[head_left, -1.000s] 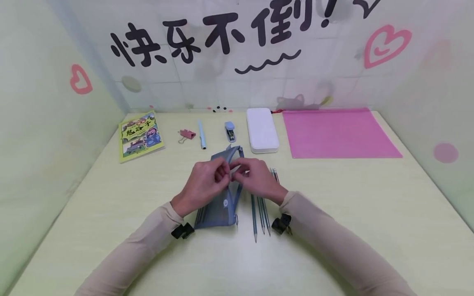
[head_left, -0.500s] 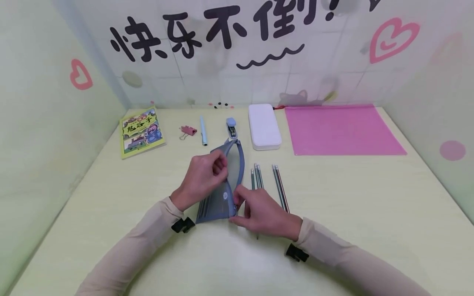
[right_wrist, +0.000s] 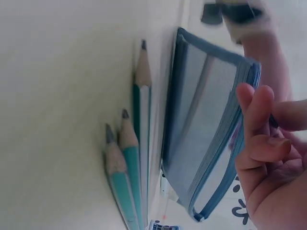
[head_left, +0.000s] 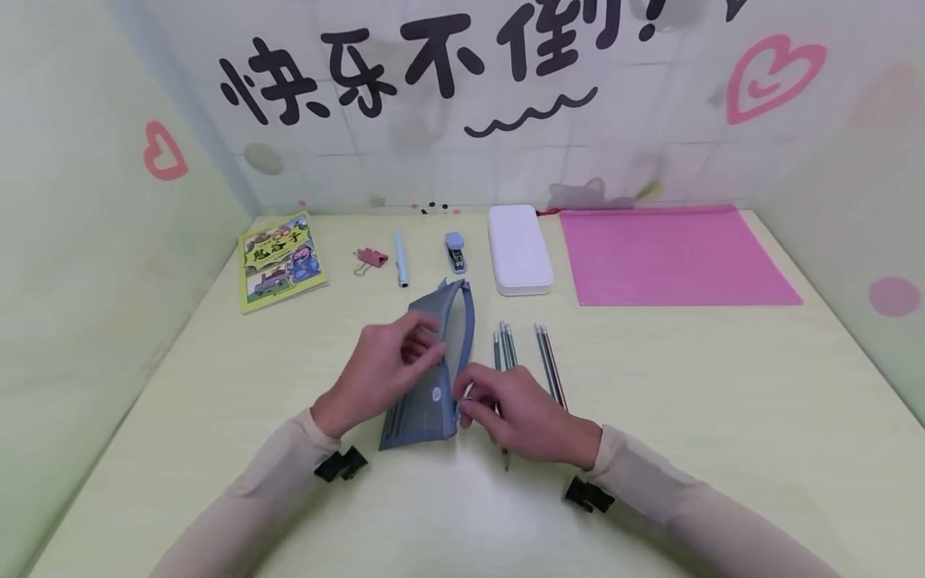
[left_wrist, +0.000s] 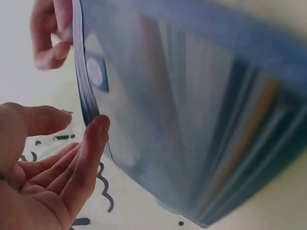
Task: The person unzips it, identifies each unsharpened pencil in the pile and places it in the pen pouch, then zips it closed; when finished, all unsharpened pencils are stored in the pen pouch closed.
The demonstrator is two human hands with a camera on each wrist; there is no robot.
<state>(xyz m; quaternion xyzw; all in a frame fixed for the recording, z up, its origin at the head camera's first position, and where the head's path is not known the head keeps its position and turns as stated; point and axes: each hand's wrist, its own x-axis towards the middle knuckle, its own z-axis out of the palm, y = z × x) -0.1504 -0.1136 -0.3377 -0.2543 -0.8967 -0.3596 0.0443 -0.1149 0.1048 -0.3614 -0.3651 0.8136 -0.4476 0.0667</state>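
A blue-grey mesh pencil case stands on the table with its zipped mouth gaping. Long pencil-like things show through its mesh in the left wrist view. My left hand is at the left side of the mouth. Its thumb and fingers are spread apart, and one fingertip touches the zip edge. At the near end of the zip, my right hand pinches a small dark piece, apparently the zipper pull. Several teal pencils lie on the table beside the case, partly hidden by the right hand in the head view.
Along the back lie a yellow-covered book, a pink binder clip, a light blue pen, a stapler, a white case and a pink sheet-like pouch. Printed walls stand behind and at both sides.
My right hand has moved from the middle of the mouth to its near end and now pinches there. The left fingers have loosened from the edge. The pencils have come into fuller view.
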